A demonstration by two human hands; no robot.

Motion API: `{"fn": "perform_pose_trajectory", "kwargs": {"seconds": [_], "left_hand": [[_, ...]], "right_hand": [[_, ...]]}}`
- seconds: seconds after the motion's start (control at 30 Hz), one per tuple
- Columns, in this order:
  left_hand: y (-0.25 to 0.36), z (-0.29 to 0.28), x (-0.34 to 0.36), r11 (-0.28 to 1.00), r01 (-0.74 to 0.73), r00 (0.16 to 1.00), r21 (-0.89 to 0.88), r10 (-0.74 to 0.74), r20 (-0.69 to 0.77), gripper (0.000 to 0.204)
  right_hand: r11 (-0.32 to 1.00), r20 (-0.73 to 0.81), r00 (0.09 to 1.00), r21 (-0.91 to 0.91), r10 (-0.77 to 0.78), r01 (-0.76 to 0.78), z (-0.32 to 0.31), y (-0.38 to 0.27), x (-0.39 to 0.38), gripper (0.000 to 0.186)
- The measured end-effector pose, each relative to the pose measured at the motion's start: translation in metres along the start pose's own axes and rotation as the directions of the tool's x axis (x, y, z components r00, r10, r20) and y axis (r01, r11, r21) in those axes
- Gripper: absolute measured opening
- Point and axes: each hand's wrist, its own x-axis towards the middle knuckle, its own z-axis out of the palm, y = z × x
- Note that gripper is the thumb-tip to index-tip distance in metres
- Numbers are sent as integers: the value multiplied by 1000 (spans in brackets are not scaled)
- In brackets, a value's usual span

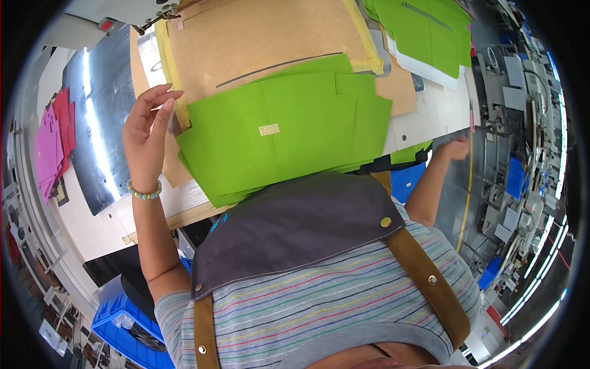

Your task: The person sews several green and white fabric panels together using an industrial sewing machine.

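Note:
My left hand [149, 132] is raised beside the yellow-taped edge of a brown template board [258, 37], fingers loosely bent and apart, with nothing visible in them. Just right of it lies a stack of green cut pieces [307, 135] with a small pale yellow patch [269, 129] on the top one. A long dark slot shows in the board above the stack. My right hand [455, 148] is low beyond the table's front edge at the right, near more green material [405, 157]; its fingers are curled, and whatever they may hold is hidden.
A machine head [86, 18] overhangs the upper left, above a shiny metal plate [107, 135]. Pink and red pieces [49, 150] lie at the far left. More green pieces [430, 43] sit back right. A blue bin [114, 329] is at lower left, an aisle [476, 184] at right.

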Motion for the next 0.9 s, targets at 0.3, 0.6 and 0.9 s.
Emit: {"fn": "perform_pose_trajectory", "kwargs": {"seconds": [0.3,0.6,0.9], "left_hand": [[27,43,5,824,-419,906,382,350,239,32],[5,62,3,625,-470,882,623,320,345,43],[9,50,23,546,-621,783,562,412,465,46]], "right_hand": [[843,729,516,156,-450,514,128,-285,-14,37],[409,835,139,109,-532,906,253,-288,-24,35],[716,915,173,155,-363,680,245,-319,15,26]]}}
